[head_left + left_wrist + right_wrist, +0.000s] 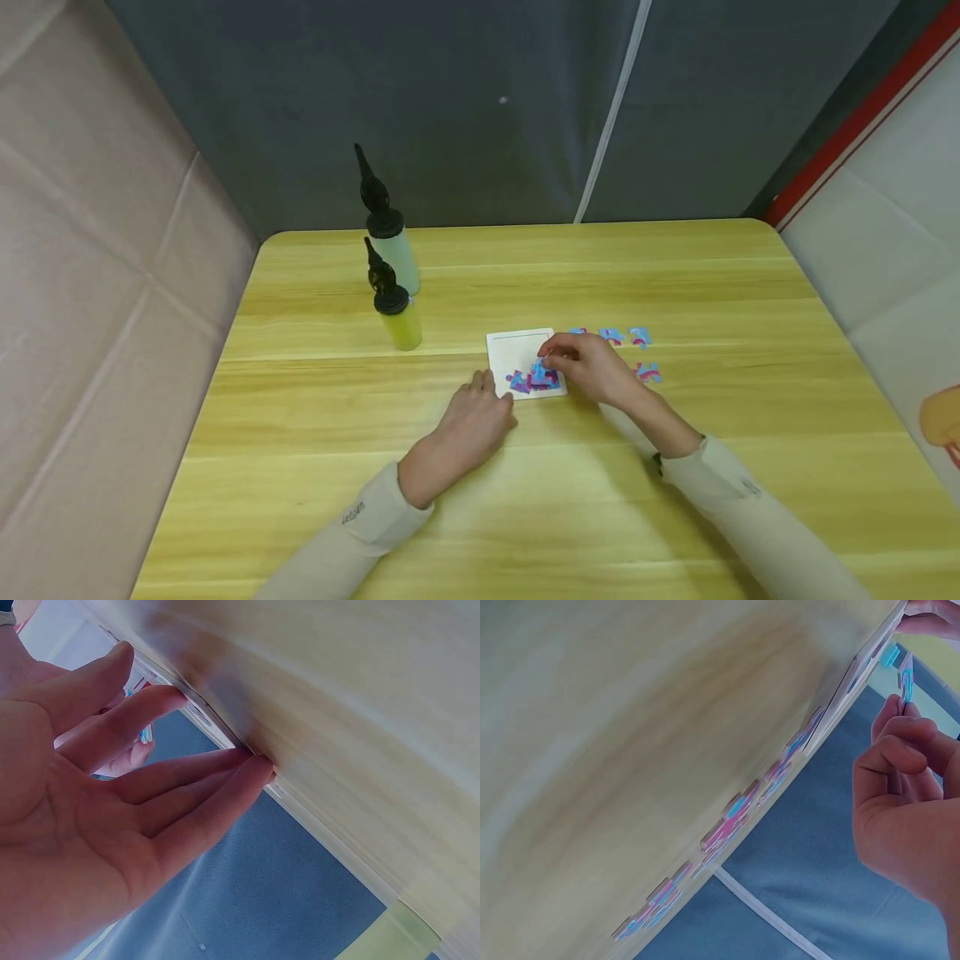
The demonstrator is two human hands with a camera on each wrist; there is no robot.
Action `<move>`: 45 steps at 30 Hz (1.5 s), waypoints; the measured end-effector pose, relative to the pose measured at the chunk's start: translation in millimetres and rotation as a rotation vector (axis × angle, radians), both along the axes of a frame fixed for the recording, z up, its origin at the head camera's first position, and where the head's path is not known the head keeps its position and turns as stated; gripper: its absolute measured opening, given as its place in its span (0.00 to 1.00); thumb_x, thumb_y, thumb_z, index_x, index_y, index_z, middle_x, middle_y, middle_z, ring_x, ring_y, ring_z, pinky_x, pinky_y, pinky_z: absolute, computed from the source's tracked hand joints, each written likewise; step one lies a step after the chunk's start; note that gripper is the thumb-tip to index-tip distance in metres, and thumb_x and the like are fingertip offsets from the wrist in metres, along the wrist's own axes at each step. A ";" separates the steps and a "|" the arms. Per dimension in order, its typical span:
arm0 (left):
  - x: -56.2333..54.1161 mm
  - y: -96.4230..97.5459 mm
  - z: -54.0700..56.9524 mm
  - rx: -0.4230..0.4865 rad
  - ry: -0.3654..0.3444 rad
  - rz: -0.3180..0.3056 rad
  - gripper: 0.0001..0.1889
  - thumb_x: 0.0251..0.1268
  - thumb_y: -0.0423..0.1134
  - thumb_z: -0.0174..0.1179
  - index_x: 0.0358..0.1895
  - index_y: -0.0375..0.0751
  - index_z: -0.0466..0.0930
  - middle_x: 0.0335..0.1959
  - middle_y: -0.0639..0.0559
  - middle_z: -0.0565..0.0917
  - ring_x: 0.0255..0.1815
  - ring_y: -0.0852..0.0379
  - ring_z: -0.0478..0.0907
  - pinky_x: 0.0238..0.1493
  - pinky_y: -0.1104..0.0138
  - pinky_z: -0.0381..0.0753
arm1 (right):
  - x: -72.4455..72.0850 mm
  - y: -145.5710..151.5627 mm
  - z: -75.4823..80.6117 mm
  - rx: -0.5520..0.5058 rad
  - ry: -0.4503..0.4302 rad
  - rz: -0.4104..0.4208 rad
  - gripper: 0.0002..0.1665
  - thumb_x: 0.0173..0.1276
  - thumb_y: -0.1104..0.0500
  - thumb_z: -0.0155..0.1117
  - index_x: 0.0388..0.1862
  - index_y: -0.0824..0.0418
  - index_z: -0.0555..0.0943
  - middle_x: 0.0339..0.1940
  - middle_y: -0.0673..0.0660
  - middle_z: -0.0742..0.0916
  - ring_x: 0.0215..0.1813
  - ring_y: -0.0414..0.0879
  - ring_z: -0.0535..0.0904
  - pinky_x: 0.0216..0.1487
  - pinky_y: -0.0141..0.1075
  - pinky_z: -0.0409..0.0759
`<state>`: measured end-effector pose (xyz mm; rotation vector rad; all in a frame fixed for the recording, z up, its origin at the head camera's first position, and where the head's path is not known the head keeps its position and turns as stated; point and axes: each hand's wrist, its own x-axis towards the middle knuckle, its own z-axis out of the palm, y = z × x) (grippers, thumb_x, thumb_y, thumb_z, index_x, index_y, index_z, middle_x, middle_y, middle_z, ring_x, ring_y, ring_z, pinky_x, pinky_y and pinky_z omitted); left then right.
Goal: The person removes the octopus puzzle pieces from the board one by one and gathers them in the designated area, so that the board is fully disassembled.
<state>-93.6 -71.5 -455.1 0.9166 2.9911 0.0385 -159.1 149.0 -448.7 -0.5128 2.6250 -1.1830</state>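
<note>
A white square puzzle board (pixel 517 346) lies on the table, with several blue, pink and purple jigsaw pieces (pixel 519 382) in its near part. My left hand (pixel 474 421) rests at the board's near left corner. In the left wrist view its fingers (pixel 202 787) are extended, with the tips at the board's edge. Over the board's right side, my right hand (pixel 592 368) pinches a jigsaw piece (pixel 907 681) between thumb and fingertips. The right wrist view shows this piece held up on edge, above the tabletop.
More loose jigsaw pieces (pixel 611 336) lie on the table right of the board, partly behind the right hand. Two bottles with black pointed tops, one pale green (pixel 399 260) and one yellow (pixel 405 327), stand at the back left. A dark grey partition (pixel 450 100) rises behind the table.
</note>
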 end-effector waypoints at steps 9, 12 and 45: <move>-0.9 0.4 1.3 0.001 -0.048 0.007 0.19 0.74 0.49 0.62 0.53 0.37 0.88 0.61 0.23 0.80 0.65 0.32 0.80 0.59 0.51 0.85 | 3.9 7.6 -1.5 -0.010 -0.007 -0.004 0.05 0.74 0.60 0.67 0.44 0.57 0.88 0.36 0.54 0.91 0.31 0.43 0.76 0.31 0.31 0.74; -1.1 0.6 1.6 -0.003 -0.055 0.008 0.19 0.74 0.49 0.62 0.54 0.37 0.88 0.61 0.23 0.80 0.65 0.32 0.79 0.59 0.50 0.85 | 4.9 9.0 -1.4 -0.009 -0.013 -0.008 0.05 0.74 0.59 0.67 0.44 0.56 0.88 0.35 0.53 0.90 0.30 0.43 0.75 0.31 0.31 0.74; 0.9 -0.8 0.9 0.032 -0.022 0.001 0.18 0.73 0.50 0.64 0.49 0.36 0.89 0.60 0.22 0.80 0.64 0.31 0.80 0.58 0.50 0.86 | 10.7 32.8 -5.1 0.034 -0.011 0.009 0.05 0.74 0.61 0.67 0.43 0.57 0.88 0.34 0.52 0.87 0.37 0.45 0.74 0.37 0.32 0.74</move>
